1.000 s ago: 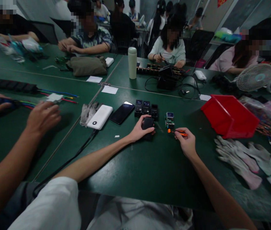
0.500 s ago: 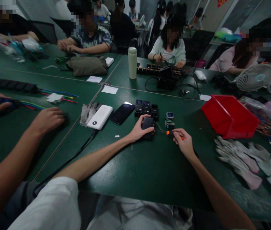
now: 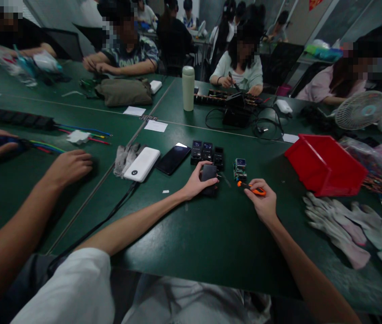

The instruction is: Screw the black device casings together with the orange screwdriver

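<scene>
My left hand [image 3: 195, 183] is closed around a small black box-shaped case [image 3: 208, 174] on the green table. An orange-and-black screwdriver [image 3: 258, 191] is in my right hand [image 3: 264, 200], its thin shaft reaching left toward the case; the tip is blurred. Just beyond the screwdriver lies a small green circuit board [image 3: 240, 168] with a little screen on it. Several black modules [image 3: 207, 152] stand in a row behind my left hand.
Left of my hand lie a dark phone [image 3: 173, 159], a white power bank [image 3: 142, 164] with a cable, and a grey glove [image 3: 123, 158]. To the right are a red bin [image 3: 325, 165] and work gloves [image 3: 337, 225]. A co-worker's hands [image 3: 69, 167] handle wires at left.
My right hand has shifted slightly right with the screwdriver, and more of its orange handle shows. My left hand keeps hold of the black case.
</scene>
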`<act>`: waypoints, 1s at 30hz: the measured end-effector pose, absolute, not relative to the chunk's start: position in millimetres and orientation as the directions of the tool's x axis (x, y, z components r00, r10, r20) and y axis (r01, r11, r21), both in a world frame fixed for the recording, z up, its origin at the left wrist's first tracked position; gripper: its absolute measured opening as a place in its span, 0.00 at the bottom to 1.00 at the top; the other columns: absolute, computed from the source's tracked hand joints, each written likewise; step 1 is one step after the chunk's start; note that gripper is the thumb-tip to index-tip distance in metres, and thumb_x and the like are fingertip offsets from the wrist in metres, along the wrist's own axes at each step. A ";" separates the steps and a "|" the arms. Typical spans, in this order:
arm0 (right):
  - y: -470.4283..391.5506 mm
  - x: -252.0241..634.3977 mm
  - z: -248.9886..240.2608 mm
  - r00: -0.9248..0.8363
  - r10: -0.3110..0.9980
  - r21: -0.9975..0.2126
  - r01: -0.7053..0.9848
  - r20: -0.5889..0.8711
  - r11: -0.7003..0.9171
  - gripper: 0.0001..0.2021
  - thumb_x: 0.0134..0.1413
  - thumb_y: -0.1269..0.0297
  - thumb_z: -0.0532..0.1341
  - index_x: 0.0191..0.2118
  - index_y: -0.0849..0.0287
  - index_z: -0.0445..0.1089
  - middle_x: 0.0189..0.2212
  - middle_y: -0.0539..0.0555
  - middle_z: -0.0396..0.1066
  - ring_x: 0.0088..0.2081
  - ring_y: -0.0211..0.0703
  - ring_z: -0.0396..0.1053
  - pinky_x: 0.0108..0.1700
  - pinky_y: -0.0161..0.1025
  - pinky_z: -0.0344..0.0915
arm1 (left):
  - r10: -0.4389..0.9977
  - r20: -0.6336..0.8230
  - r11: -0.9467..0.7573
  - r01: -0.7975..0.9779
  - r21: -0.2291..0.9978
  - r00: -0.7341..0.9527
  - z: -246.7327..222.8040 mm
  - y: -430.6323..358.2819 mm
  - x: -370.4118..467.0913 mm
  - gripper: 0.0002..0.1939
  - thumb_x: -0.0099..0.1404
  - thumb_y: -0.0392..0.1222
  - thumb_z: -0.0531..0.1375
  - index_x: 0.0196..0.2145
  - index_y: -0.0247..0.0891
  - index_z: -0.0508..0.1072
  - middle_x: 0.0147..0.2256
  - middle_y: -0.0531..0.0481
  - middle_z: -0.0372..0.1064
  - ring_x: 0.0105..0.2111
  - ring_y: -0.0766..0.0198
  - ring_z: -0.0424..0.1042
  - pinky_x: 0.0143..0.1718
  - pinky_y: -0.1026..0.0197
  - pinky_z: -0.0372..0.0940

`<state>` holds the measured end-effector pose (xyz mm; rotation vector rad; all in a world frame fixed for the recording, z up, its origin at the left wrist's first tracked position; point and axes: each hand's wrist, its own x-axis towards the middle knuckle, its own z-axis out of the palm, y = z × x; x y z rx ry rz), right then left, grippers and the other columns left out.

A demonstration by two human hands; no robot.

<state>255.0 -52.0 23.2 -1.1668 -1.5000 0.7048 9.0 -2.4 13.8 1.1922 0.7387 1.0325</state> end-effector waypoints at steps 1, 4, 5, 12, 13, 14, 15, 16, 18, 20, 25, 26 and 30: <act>-52.1 254.9 23.6 0.042 0.928 -0.893 0.291 0.371 0.344 0.06 0.50 0.68 0.65 0.32 0.56 0.67 0.39 0.53 0.65 0.42 0.45 0.66 0.47 0.45 0.64 | 0.922 0.059 0.038 -0.241 0.970 0.383 13.7 -2.5 9.1 0.36 0.54 0.48 0.68 0.55 0.44 0.55 0.43 0.45 0.69 0.39 0.57 0.76 0.39 0.50 0.74; -51.8 255.7 21.8 0.086 0.932 -0.916 0.232 0.353 0.326 0.07 0.49 0.67 0.66 0.35 0.55 0.67 0.38 0.53 0.65 0.42 0.45 0.66 0.47 0.45 0.64 | 0.919 0.064 0.037 -0.248 0.968 0.390 14.1 -2.8 9.1 0.36 0.54 0.47 0.68 0.55 0.44 0.55 0.43 0.45 0.69 0.39 0.57 0.76 0.39 0.49 0.73; -51.6 256.3 20.7 0.100 0.936 -0.926 0.211 0.339 0.313 0.08 0.49 0.67 0.66 0.35 0.55 0.67 0.38 0.53 0.65 0.42 0.46 0.66 0.47 0.45 0.64 | 0.919 0.065 0.041 -0.258 0.965 0.389 14.3 -2.9 9.0 0.36 0.54 0.47 0.68 0.55 0.44 0.55 0.43 0.45 0.69 0.39 0.57 0.75 0.40 0.49 0.73; -50.9 257.7 15.8 0.098 0.960 -0.956 0.161 0.263 0.245 0.09 0.48 0.64 0.66 0.35 0.55 0.66 0.38 0.54 0.65 0.42 0.47 0.66 0.48 0.46 0.65 | 0.910 0.022 0.137 -0.350 0.927 0.414 12.2 -0.1 8.3 0.30 0.59 0.49 0.64 0.54 0.44 0.55 0.43 0.46 0.68 0.38 0.57 0.75 0.38 0.49 0.74; -50.7 257.2 15.2 0.097 0.957 -0.954 0.158 0.272 0.255 0.09 0.48 0.64 0.66 0.34 0.55 0.66 0.38 0.53 0.65 0.42 0.47 0.66 0.48 0.46 0.64 | 0.907 0.015 0.153 -0.362 0.920 0.421 11.4 0.6 8.2 0.29 0.60 0.49 0.63 0.54 0.44 0.55 0.43 0.46 0.68 0.38 0.57 0.75 0.38 0.49 0.74; -50.4 256.7 14.6 0.096 0.955 -0.952 0.156 0.280 0.263 0.09 0.48 0.65 0.66 0.34 0.55 0.66 0.37 0.53 0.65 0.42 0.46 0.66 0.49 0.46 0.64 | 0.904 0.012 0.162 -0.370 0.915 0.427 10.7 1.2 8.0 0.29 0.60 0.49 0.62 0.54 0.44 0.55 0.43 0.46 0.68 0.38 0.57 0.75 0.38 0.49 0.74; -50.1 256.3 13.9 0.095 0.954 -0.951 0.154 0.286 0.270 0.08 0.48 0.65 0.66 0.34 0.56 0.66 0.37 0.53 0.65 0.42 0.46 0.66 0.49 0.46 0.64 | 0.902 0.014 0.165 -0.372 0.914 0.432 10.0 1.6 8.0 0.29 0.60 0.49 0.62 0.54 0.44 0.55 0.43 0.46 0.68 0.38 0.57 0.75 0.38 0.49 0.74; -49.8 256.1 13.1 0.092 0.953 -0.950 0.152 0.289 0.273 0.08 0.48 0.65 0.66 0.33 0.56 0.66 0.37 0.53 0.65 0.42 0.46 0.66 0.49 0.46 0.63 | 0.899 0.019 0.160 -0.369 0.916 0.437 9.5 1.9 7.9 0.30 0.60 0.48 0.63 0.54 0.44 0.55 0.43 0.46 0.68 0.38 0.57 0.75 0.38 0.49 0.74; -49.1 256.1 11.6 0.084 0.954 -0.951 0.147 0.287 0.273 0.08 0.48 0.66 0.66 0.33 0.56 0.66 0.37 0.53 0.65 0.43 0.46 0.66 0.50 0.46 0.63 | 0.898 0.036 0.135 -0.352 0.926 0.439 8.7 1.9 7.8 0.31 0.58 0.47 0.65 0.55 0.44 0.54 0.44 0.46 0.68 0.39 0.57 0.75 0.39 0.48 0.73; -48.4 256.6 10.2 0.084 0.953 -0.950 0.136 0.292 0.280 0.08 0.47 0.67 0.66 0.33 0.56 0.67 0.37 0.52 0.65 0.43 0.45 0.66 0.50 0.45 0.62 | 0.899 0.051 0.106 -0.328 0.939 0.435 8.2 1.4 7.7 0.34 0.56 0.46 0.66 0.55 0.44 0.54 0.44 0.45 0.68 0.40 0.57 0.75 0.40 0.48 0.73; -47.9 258.0 8.9 0.092 0.950 -0.948 0.143 0.299 0.284 0.08 0.47 0.66 0.67 0.33 0.56 0.68 0.36 0.52 0.66 0.41 0.44 0.66 0.48 0.43 0.63 | 0.898 0.066 0.079 -0.307 0.949 0.435 7.8 0.2 7.3 0.35 0.54 0.44 0.67 0.55 0.45 0.54 0.45 0.46 0.67 0.41 0.57 0.75 0.41 0.47 0.73; -48.1 258.3 9.1 0.088 0.956 -0.952 0.153 0.281 0.266 0.08 0.48 0.65 0.67 0.34 0.56 0.68 0.37 0.52 0.66 0.40 0.44 0.66 0.46 0.43 0.64 | 0.897 0.069 0.077 -0.307 0.949 0.436 7.8 0.1 7.2 0.35 0.55 0.44 0.67 0.54 0.45 0.54 0.45 0.46 0.67 0.41 0.57 0.75 0.41 0.47 0.73; -49.6 259.4 11.4 0.060 0.985 -0.971 0.188 0.164 0.151 0.08 0.56 0.59 0.62 0.40 0.55 0.68 0.29 0.49 0.66 0.27 0.37 0.64 0.30 0.36 0.63 | 0.899 0.081 0.057 -0.298 0.953 0.430 7.4 0.3 7.1 0.34 0.55 0.44 0.67 0.54 0.44 0.54 0.45 0.45 0.67 0.40 0.57 0.75 0.41 0.48 0.73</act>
